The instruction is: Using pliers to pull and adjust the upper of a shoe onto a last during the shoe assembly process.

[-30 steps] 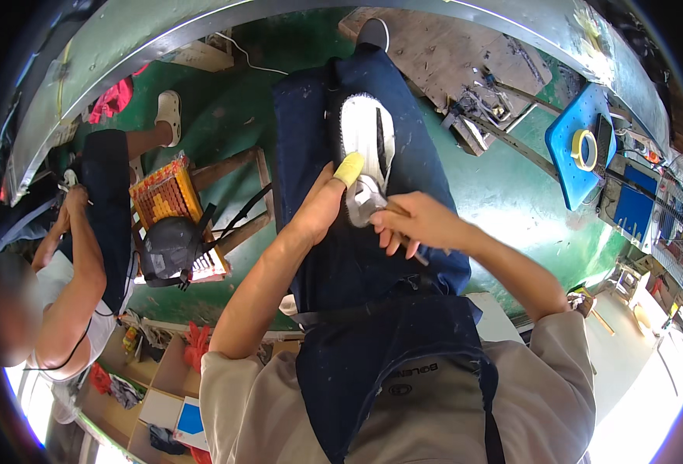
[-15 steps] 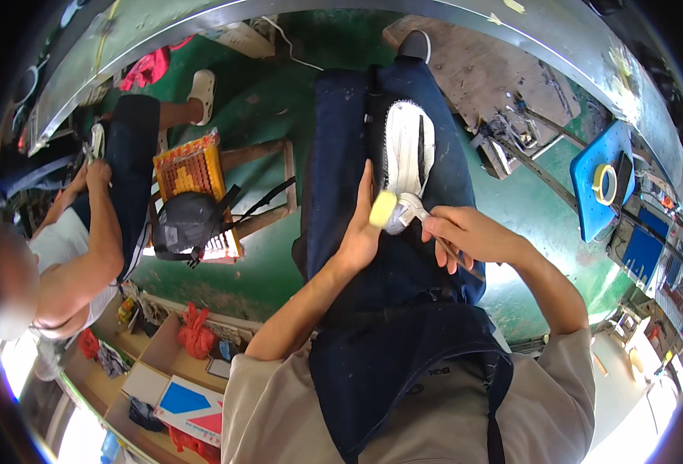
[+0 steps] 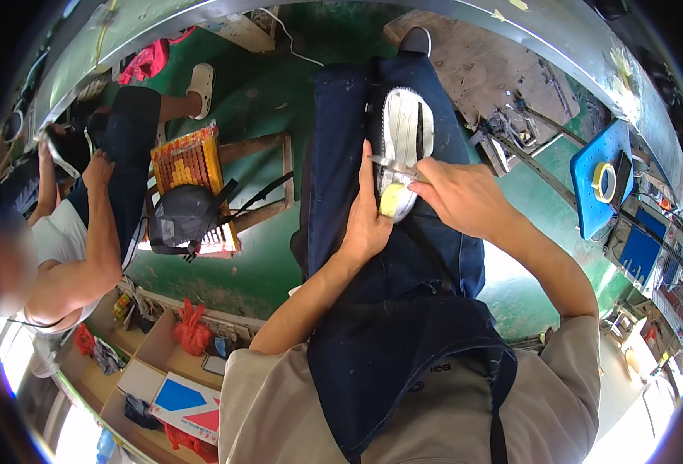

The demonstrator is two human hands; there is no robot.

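Observation:
A white shoe upper (image 3: 405,124), stretched on a form with its underside up and a slit along it, lies lengthwise on my lap. A yellow piece (image 3: 392,199) shows at its near end. My left hand (image 3: 368,224) grips the shoe's near left side, the index finger stretched up along the edge. Across the shoe, my right hand (image 3: 465,193) is closed around a metal hand tool (image 3: 392,165). The tool's narrow grey end points left over the underside, close to my left index fingertip. Its handle is hidden in my right hand, so its exact kind is unclear.
A stool with a patterned seat (image 3: 183,158) and a black bag (image 3: 191,213) stands at left, near a seated co-worker (image 3: 86,232). Open compartments (image 3: 156,340) are behind left. A metal table edge (image 3: 473,11) curves ahead; a blue stool (image 3: 589,178) holds yellow tape at right.
My right hand has moved up and turned the tool so its end points left across the shoe's underside. My left hand has shifted slightly nearer and right. The co-worker's hands have moved apart.

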